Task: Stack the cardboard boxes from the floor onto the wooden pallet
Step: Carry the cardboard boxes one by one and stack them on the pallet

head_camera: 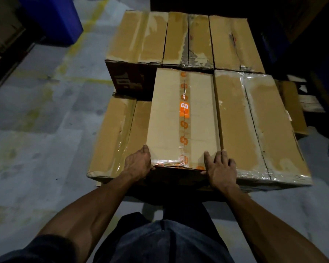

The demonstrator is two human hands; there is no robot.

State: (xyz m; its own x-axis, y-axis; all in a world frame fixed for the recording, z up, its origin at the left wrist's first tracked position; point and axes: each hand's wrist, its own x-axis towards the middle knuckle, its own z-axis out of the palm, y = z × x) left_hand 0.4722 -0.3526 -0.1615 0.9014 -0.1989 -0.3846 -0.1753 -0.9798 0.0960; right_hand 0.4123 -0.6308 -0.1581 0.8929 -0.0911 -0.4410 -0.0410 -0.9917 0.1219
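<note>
Concrete floor (36, 130), grey with worn yellow lines, fills nine o'clock, with no loose boxes visible on it. Next, at seven o'clock of the stack, a low brown tape-sealed cardboard box (112, 135) sits one layer down. The left hand (139, 164) curls around the near left corner of the centre brown box with orange printed tape (182, 120); the right hand (221, 169) lies flat, fingers spread, across its near right corner. Stacking looks well advanced. At three o'clock, the wooden pallet (310, 103) barely shows; surroundings are dark.
</note>
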